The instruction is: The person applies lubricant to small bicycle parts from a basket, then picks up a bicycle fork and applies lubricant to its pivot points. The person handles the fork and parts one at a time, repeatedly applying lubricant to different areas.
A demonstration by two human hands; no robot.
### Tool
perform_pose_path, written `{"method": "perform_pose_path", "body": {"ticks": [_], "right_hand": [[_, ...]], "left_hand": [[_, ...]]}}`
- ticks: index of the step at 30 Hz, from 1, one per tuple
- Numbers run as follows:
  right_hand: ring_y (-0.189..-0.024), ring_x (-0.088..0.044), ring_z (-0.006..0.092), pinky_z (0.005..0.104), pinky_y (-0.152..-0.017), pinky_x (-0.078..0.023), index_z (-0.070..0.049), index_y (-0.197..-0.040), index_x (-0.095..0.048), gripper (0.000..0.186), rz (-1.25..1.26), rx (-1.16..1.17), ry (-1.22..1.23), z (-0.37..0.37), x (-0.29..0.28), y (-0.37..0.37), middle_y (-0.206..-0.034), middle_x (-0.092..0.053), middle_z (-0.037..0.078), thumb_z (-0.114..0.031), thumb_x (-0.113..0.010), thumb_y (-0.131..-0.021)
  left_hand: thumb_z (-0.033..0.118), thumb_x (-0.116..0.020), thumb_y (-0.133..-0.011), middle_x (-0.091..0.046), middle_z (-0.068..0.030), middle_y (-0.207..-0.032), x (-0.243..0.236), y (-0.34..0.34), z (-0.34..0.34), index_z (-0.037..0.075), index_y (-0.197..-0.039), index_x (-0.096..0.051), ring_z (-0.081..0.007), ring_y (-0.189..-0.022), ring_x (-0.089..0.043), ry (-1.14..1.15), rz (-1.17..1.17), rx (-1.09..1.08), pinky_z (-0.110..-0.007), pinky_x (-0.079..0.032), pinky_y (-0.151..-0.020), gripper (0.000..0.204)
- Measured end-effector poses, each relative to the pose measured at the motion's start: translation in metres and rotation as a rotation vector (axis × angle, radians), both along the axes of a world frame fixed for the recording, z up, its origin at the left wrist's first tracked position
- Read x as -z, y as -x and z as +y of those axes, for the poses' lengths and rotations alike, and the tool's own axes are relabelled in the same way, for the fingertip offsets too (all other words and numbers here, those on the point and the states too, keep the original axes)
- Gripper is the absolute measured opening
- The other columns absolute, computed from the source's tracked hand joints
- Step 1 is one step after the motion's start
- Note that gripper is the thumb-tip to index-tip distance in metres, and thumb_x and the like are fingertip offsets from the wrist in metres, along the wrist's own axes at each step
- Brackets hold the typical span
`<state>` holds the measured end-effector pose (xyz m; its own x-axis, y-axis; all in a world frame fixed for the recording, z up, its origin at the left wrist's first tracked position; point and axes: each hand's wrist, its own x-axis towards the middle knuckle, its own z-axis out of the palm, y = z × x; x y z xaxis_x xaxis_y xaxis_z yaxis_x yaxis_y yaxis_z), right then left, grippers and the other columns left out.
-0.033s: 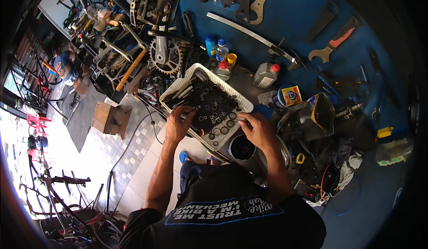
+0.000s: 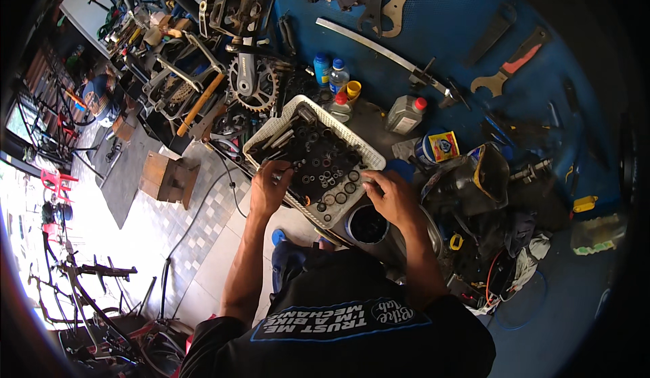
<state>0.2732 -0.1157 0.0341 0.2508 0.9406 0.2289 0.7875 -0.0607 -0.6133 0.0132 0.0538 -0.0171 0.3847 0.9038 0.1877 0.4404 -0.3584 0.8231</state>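
A white perforated plastic basket (image 2: pixel 374 156) sits in front of me, tilted in view, with dark small parts inside. Several metal rings (image 2: pixel 340 198) lie toward its near right corner, and smaller nuts and washers (image 2: pixel 328 177) cluster in the middle. Over the basket's left rim, my left hand (image 2: pixel 269 188) is closed, thumb and fingertips together; what they hold, if anything, is too small to tell. My right hand (image 2: pixel 387 194) is at the right rim beside the rings, thumb and forefinger apart, with nothing visible between them.
A dark round container (image 2: pixel 367 225) stands just below the basket. Behind it are bottles (image 2: pixel 338 76), a grey jug with red cap (image 2: pixel 406 114) and a blue tub (image 2: pixel 433 148). A crankset (image 2: pixel 252 83) lies at upper left. Wrenches (image 2: pixel 509 63) hang on the blue wall.
My left fingertips have drawn back slightly to the left, and the small bright part by them no longer shows. The right hand has barely moved.
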Motion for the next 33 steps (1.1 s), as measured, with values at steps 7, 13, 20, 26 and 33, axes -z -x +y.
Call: {"method": "perform_pose_path", "body": {"ticks": [7, 13, 20, 26, 33], "right_hand": [[-0.092, -0.071, 0.0309, 0.0405, -0.08, -0.057, -0.01, -0.115, -0.072, 0.022, 0.041, -0.104, -0.004, 0.02, -0.005, -0.006, -0.099, -0.076, 0.01, -0.02, -0.073, -0.095], [-0.089, -0.071, 0.0313, 0.0409, -0.078, -0.057, -0.008, -0.115, -0.072, 0.023, 0.043, -0.184, -0.053, 0.03, 0.003, -0.021, -0.097, -0.076, 0.011, -0.015, -0.074, -0.093], [-0.086, -0.07, 0.0298, 0.0391, -0.076, -0.055, -0.009, -0.119, -0.073, 0.027, 0.082, -0.152, -0.071, 0.018, -0.001, -0.028, -0.094, -0.072, 0.012, -0.013, -0.075, -0.093], [-0.086, -0.07, 0.0309, 0.0412, -0.077, -0.056, -0.008, -0.116, -0.072, 0.023, 0.083, -0.141, -0.013, 0.001, 0.013, -0.035, -0.093, -0.072, 0.012, -0.017, -0.072, -0.095], [-0.085, -0.07, 0.029, 0.0387, -0.076, -0.056, -0.007, -0.119, -0.072, 0.027, 0.071, -0.112, -0.012, 0.007, 0.013, -0.03, -0.094, -0.072, 0.012, -0.014, -0.074, -0.094]], "left_hand": [[0.021, -0.078, -0.092, -0.062, -0.0124, -0.074, 0.001, 0.016, -0.01, -0.002, -0.075, -0.064, -0.0263, -0.07, -0.064, -0.066, 0.066, -0.132, -0.037, -0.05, -0.063, 0.032], [0.003, -0.062, -0.089, -0.063, -0.0187, -0.111, -0.009, 0.006, -0.01, 0.004, -0.135, -0.062, -0.025, -0.079, -0.067, -0.081, -0.085, -0.213, -0.036, -0.057, -0.07, 0.046], [0.0, -0.059, -0.09, -0.065, -0.0166, -0.113, -0.021, -0.008, 0.003, 0.005, -0.118, -0.069, -0.0241, -0.084, -0.067, -0.113, 0.0, -0.138, -0.036, -0.056, -0.069, 0.03], [0.007, -0.067, -0.093, -0.069, -0.0149, -0.111, -0.006, -0.013, 0.033, 0.004, -0.116, -0.07, -0.0221, -0.083, -0.07, -0.167, 0.042, -0.111, -0.033, -0.057, -0.07, 0.024], [0.008, -0.07, -0.092, -0.069, -0.0164, -0.112, -0.008, 0.004, 0.038, 0.003, -0.118, -0.07, -0.0234, -0.084, -0.071, -0.128, 0.05, -0.141, -0.035, -0.057, -0.073, 0.026]]}}
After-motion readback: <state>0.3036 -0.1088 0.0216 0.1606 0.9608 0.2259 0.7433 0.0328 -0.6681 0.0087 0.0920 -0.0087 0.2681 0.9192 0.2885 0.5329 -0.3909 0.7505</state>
